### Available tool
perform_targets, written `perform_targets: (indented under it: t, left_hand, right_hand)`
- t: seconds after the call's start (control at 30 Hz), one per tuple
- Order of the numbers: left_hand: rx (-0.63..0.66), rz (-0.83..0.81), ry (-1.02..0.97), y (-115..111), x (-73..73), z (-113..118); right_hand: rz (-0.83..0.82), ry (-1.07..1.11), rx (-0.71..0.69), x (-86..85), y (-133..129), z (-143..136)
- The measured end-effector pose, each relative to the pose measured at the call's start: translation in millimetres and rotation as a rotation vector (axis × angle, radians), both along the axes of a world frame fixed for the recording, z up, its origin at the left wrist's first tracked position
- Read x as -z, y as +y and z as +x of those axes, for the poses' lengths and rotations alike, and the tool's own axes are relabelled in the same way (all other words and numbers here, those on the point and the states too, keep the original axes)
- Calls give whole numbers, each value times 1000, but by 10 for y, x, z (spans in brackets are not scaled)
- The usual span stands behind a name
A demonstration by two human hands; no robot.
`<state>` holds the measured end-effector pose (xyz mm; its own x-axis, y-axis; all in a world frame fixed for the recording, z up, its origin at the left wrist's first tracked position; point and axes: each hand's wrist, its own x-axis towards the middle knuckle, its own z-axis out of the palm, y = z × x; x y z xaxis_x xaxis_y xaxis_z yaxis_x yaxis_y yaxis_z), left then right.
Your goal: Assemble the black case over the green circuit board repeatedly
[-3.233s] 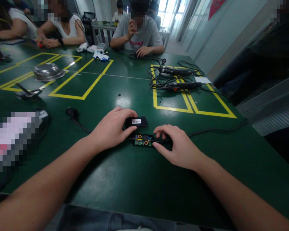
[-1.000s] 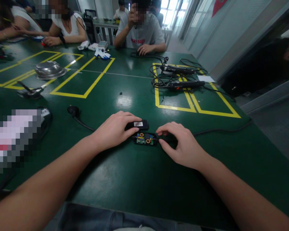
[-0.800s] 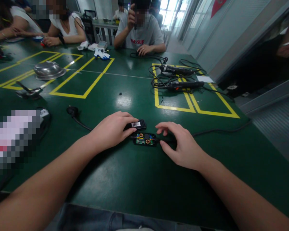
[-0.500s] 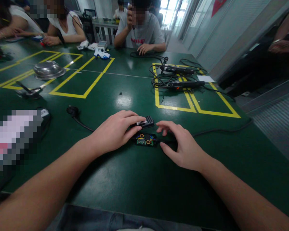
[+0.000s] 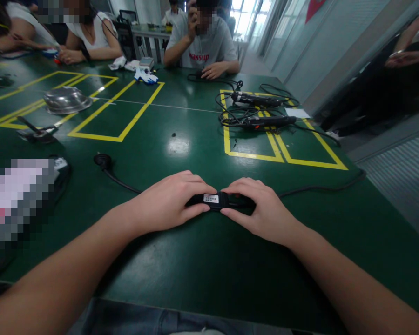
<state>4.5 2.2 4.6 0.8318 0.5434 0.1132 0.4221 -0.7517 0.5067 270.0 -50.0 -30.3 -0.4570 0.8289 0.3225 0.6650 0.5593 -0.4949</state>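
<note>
A black box with a white label (image 5: 211, 198) lies on the green table (image 5: 181, 274), in line with a black cable. My left hand (image 5: 176, 197) grips the box's left part between thumb and fingers. At its right end, my right hand (image 5: 261, 207) pinches the box the same way. The cable leads left to a black plug (image 5: 103, 161) and right (image 5: 321, 188) across the table. The cover hides the inside of the box; its left end is behind my left fingers.
Two black corded tools (image 5: 256, 99) lie at the back right near a white paper (image 5: 298, 113). A metal bowl (image 5: 67, 99), a small dark stand (image 5: 38, 132) and blue-white gloves (image 5: 145, 76) are at the left and back. People sit across the table.
The black cover has come down onto the open box, and the circuit board is now hidden. My right hand has moved left and closed on the box's right end.
</note>
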Motion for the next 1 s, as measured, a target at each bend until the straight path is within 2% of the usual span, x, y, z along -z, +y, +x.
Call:
perform_targets:
  t: [0.47,0.73,1.0]
  left_hand:
    - [-42,88,65,-37,-27,38]
    - [-15,129,59,-20,9,31]
    - [-22,53,15,0,27,-10]
  right_hand:
    - [17,-16,2,-2,19,12]
    - [9,-29,5,-15,21,10]
    - [-9,-38,25,11,22,-9]
